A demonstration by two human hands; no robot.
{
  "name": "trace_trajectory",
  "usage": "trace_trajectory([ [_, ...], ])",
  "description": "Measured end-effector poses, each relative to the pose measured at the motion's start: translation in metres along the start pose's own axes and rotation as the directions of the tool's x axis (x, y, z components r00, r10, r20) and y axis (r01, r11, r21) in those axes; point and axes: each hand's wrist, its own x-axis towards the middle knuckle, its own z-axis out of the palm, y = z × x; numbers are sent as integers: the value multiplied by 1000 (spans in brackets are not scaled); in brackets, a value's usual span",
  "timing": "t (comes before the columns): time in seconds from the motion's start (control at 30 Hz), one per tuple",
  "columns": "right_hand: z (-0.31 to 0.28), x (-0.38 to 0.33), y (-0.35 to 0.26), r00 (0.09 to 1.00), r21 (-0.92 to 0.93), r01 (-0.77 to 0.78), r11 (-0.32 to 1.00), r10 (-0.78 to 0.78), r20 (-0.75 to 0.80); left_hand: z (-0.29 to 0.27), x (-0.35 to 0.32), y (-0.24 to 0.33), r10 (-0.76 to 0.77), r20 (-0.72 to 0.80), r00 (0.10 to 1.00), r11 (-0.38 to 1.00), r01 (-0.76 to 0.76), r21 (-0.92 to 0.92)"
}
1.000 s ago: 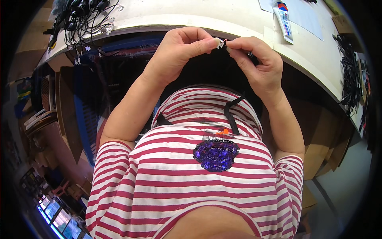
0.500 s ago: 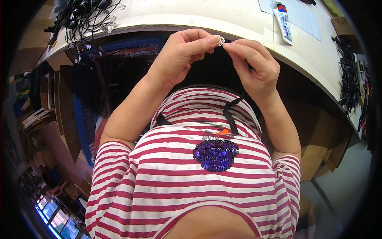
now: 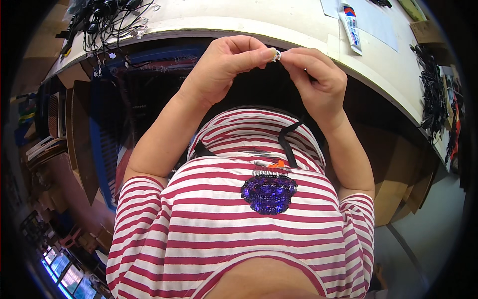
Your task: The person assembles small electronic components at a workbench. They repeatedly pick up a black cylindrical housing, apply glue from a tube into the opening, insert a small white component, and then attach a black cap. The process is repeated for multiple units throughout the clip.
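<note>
Just off the table's front edge, my left hand (image 3: 229, 65) pinches a tiny whitish part (image 3: 277, 56) between thumb and forefinger. My right hand (image 3: 318, 72) meets it from the other side, its thumb and forefinger closed at the part's edge. Fingertips cover most of the small piece, so its exact kind does not show. Whether a thin wire runs from it into my right fingers cannot be made out.
A white table (image 3: 224, 22) curves across the top. Black cables with small whitish ends (image 3: 107, 25) hang over its left edge. A glue-like tube (image 3: 350, 29) lies at right on a paper sheet (image 3: 376, 27). More black cables (image 3: 432, 94) lie far right. A blue crate (image 3: 104, 144) stands below.
Both hands stay nearly in place, still meeting at the small part, which has turned slightly between the fingertips. The view has shifted a little.
</note>
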Motion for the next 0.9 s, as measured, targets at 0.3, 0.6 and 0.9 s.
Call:
trace_trajectory([
  [0.3, -5, 14, 0, 718, 734, -618, 281, 582, 382, 9, -5, -32, 132, 52, 990, 987, -136, 80],
  [0.6, -23, 15, -19, 976, 581, -215, 785, 155, 152, 18, 13, -63, 268, 70, 961, 883, -216, -417],
  [0.9, -80, 38, 16, 992, -251, -118, 961, 125, 15, 26, 25, -6, 195, -39, 980, 959, -198, -201],
])
